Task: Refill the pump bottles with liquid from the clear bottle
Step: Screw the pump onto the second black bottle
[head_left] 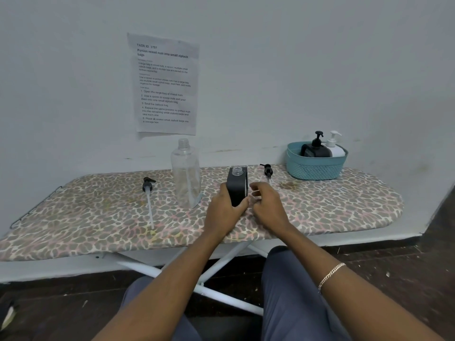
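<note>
Head view, down over ironing board (320,207)

I see a printed sheet (165,84) taped to the wall above a leopard-print ironing board (344,205), and a teal basket (316,166).

L hand (222,212) is covering the black bottle (237,185)'s lower left side. Basket (316,166) wall is hiding both pump bottles' (320,150) bases. Wall sheet (165,84) small print is blurring out.
</note>
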